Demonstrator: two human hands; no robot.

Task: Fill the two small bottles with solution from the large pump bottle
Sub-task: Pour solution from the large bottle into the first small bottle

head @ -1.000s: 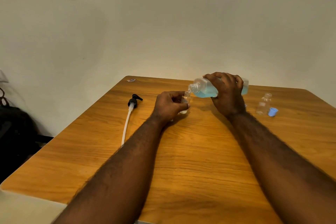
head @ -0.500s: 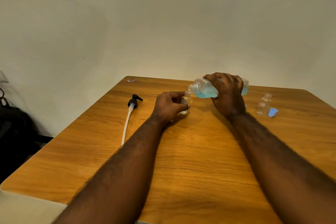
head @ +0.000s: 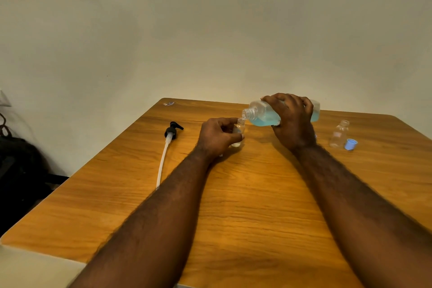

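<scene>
Little had changed from the half-second before. The removed pump (head: 172, 130) lay where it had been on the tabletop (head: 245, 194), its white tube trailing toward the near edge. The left hand (head: 218, 137) still gripped the first small bottle (head: 239, 127) upright, fingers and thumb curled round it. The large bottle (head: 260, 113) stayed tipped nearly flat, its open neck at that bottle's mouth, blue solution pooled along its lower side. The right hand (head: 292, 121) was clasped over its body from above. Further right, the second small bottle (head: 339, 134) stood uncapped, a blue cap (head: 350, 144) just beside it, both unmoved.
</scene>
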